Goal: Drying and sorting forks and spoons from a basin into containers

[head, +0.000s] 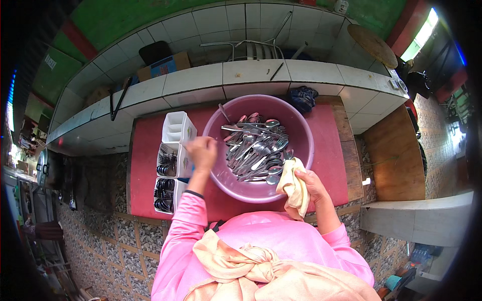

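A purple plastic basin point(260, 97) holds a heap of metal spoons and forks point(256, 146). My right hand point(315, 184), at the basin's near right rim, grips a pale yellow cloth point(293, 186). The head of a piece of cutlery point(289, 154) shows just beyond the cloth's upper end; whether the cloth wraps it is unclear. Blurred by motion, my left hand point(203, 152) is over the basin's left rim with its fingers curled, and what it may hold cannot be made out. Left of it stand white divided cutlery holders point(187, 129); the nearer compartments contain forks point(164, 149) and dark-looking spoons point(164, 190).
Everything stands on a red-topped table point(327, 150) with a wooden right edge point(348, 150). A dark blue cloth or bag point(303, 98) lies behind the basin. Beyond runs a white tiled ledge point(256, 71). A large metal pot point(47, 169) stands far left.
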The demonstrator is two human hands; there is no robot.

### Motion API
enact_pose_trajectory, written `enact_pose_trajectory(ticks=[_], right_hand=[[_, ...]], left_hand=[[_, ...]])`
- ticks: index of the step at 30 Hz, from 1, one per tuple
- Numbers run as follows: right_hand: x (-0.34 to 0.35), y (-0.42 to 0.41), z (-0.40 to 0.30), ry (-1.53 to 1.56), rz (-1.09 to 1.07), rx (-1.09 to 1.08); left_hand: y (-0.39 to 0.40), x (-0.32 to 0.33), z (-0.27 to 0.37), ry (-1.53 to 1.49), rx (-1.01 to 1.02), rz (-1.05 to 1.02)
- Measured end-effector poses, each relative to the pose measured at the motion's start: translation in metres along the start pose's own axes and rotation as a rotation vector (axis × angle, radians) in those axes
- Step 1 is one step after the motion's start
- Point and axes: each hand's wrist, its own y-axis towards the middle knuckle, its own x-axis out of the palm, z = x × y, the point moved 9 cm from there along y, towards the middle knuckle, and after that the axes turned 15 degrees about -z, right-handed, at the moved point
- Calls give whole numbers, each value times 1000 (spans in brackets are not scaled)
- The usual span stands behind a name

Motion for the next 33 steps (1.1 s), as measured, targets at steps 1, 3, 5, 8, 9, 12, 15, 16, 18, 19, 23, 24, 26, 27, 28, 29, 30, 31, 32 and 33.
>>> enact_pose_trajectory(ticks=[1,3,5,8,9,12,15,16,18,19,23,24,26,27,28,29,30,31,32,33], right_hand=[[-3,-1,-1,0,6,-2],[-4,-4,-3,147,7,-38],[-16,-7,2,226,1,-58],[-12,-13,6,375,-21,-73],[-11,-15,10,426,-42,-56],[-11,-21,14,469,-49,-44],[-14,-24,15,461,-34,-51],[-15,-25,14,460,-29,-57],[-16,-25,14,464,-41,-53],[-15,-24,14,465,-56,-44],[-15,-15,18,485,-69,-40],[-17,-11,18,479,-57,-53],[-16,-6,15,470,-50,-68],[-10,-1,12,448,-95,-72],[-8,2,8,427,-133,-82],[-7,6,5,426,-134,-87],[1,13,2,412,-145,-93],[5,18,0,401,-147,-102],[9,23,-1,399,-150,-103],[17,29,0,411,-176,-86]], left_hand=[[-6,30,18,55,49,-110],[-19,107,17,52,5,-470],[-34,148,33,107,-57,-690],[-45,189,33,271,-16,-804],[-46,197,33,269,-6,-811],[-38,204,26,308,-15,-712],[-40,207,15,195,-71,-761],[-42,211,18,244,-52,-838],[-43,204,20,224,-50,-859],[-45,201,21,202,-54,-877],[-47,180,22,133,-105,-905],[-45,167,27,9,-107,-869],[-47,160,22,-238,-112,-824],[-50,148,26,-235,-113,-818],[-53,134,39,-496,-155,-830],[-57,125,51,-757,-198,-835],[-62,112,60,-1002,-149,-781],[-65,103,66,-1001,-147,-778],[-71,97,81,-1080,-106,-872],[-79,91,95,-1159,-64,-965]])
